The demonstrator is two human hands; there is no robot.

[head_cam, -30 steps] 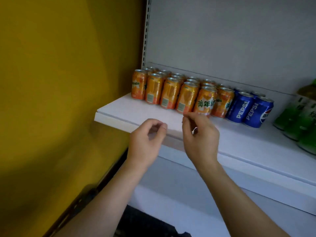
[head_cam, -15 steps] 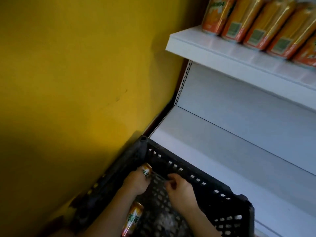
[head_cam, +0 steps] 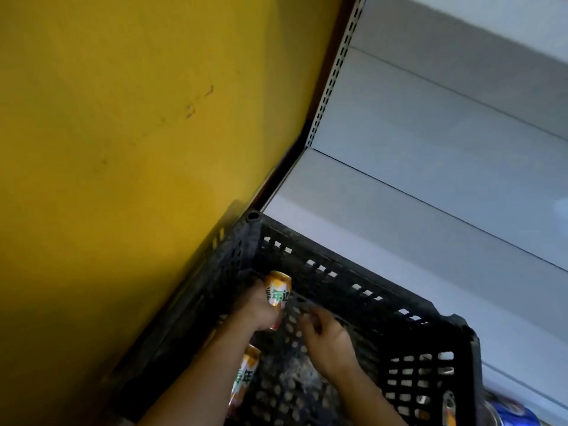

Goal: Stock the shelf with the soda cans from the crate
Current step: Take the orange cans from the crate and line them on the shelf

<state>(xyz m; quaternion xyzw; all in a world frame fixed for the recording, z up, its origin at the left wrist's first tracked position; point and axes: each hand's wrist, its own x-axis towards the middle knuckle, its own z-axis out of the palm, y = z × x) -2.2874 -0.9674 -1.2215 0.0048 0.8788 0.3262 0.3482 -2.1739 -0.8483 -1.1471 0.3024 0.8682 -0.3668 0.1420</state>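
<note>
- Your left hand [head_cam: 256,307] is reaching down inside the black crate [head_cam: 362,298] and gripping an orange soda can [head_cam: 276,290], fingers wrapped around its lower half, the can's top pointing up toward the crate's far wall.
- Your right hand [head_cam: 330,339] is hovering beside it over the crate's perforated floor, fingers loosely curled and holding nothing; it is sitting just apart from the gripped can.
- A second orange can [head_cam: 246,375] is lying on the crate floor, partly hidden under your left forearm.
- The crate is sitting against the yellow wall [head_cam: 123,133] on its left side, with the white lower shelf [head_cam: 399,216] running along behind its far rim.
- A blue can [head_cam: 510,412] is showing outside the crate at the lower right corner, and something orange is glinting through the crate's right wall slots, too unclear for you to tell what it is.
</note>
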